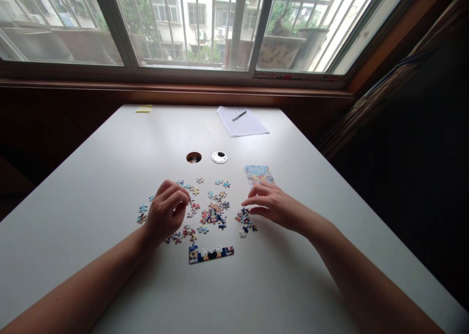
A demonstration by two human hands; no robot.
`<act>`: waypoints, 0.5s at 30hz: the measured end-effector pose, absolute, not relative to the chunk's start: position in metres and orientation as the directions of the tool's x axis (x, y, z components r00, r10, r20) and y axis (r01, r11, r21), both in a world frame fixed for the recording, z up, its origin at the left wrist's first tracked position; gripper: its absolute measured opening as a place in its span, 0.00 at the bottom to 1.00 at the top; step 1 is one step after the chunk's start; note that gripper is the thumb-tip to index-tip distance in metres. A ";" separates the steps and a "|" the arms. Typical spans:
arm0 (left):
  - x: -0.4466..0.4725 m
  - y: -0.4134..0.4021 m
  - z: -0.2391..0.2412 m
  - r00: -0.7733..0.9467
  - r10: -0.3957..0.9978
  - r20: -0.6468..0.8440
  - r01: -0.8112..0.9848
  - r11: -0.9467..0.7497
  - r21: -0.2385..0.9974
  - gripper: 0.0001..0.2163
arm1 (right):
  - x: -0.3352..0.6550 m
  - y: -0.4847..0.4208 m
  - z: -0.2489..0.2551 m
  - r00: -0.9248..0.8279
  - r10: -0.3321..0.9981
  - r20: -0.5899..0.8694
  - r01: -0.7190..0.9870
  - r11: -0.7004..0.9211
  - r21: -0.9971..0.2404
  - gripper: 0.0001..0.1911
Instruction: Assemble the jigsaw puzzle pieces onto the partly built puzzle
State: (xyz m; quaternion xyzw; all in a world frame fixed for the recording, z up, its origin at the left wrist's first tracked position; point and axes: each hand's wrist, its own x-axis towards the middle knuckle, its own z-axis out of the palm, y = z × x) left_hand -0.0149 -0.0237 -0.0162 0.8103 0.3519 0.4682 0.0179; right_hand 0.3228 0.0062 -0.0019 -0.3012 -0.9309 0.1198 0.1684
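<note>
Several small colourful jigsaw pieces (214, 202) lie scattered on the white table (110, 177). A joined strip of pieces (211, 254) lies nearest me. My left hand (166, 211) rests at the left of the scatter with its fingers curled in; what it holds, if anything, is hidden. My right hand (273, 207) hovers at the right, fingers stretched toward a small cluster of pieces (246, 221). Just beyond that hand lies a small printed card (258, 174).
A sheet of paper (242, 122) with a pen (239, 115) lies at the far edge, and a yellow sticky pad (144, 109) sits at the far left. A cable hole (193, 157) and its round cover (219, 157) are mid-table. A window runs behind; dark furniture stands right.
</note>
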 end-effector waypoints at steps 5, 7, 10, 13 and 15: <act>-0.016 -0.023 -0.018 0.312 0.583 0.750 0.555 -0.753 0.354 0.12 | 0.321 0.009 -0.010 -0.781 0.591 0.202 0.499 0.785 -0.367 0.10; -0.016 -0.023 -0.018 0.315 0.582 0.750 0.554 -0.754 0.353 0.12 | 0.320 0.009 -0.011 -0.775 0.597 0.205 0.490 0.774 -0.402 0.10; -0.015 -0.023 -0.017 0.318 0.586 0.745 0.552 -0.753 0.357 0.12 | 0.320 0.010 -0.013 -0.766 0.608 0.209 0.486 0.760 -0.432 0.08; -0.014 -0.023 -0.016 0.320 0.588 0.743 0.548 -0.755 0.361 0.12 | 0.321 0.011 -0.015 -0.753 0.631 0.190 0.511 0.741 -0.435 0.06; -0.014 -0.023 -0.015 0.323 0.584 0.745 0.543 -0.759 0.360 0.12 | 0.321 0.012 -0.016 -0.742 0.648 0.171 0.534 0.726 -0.434 0.05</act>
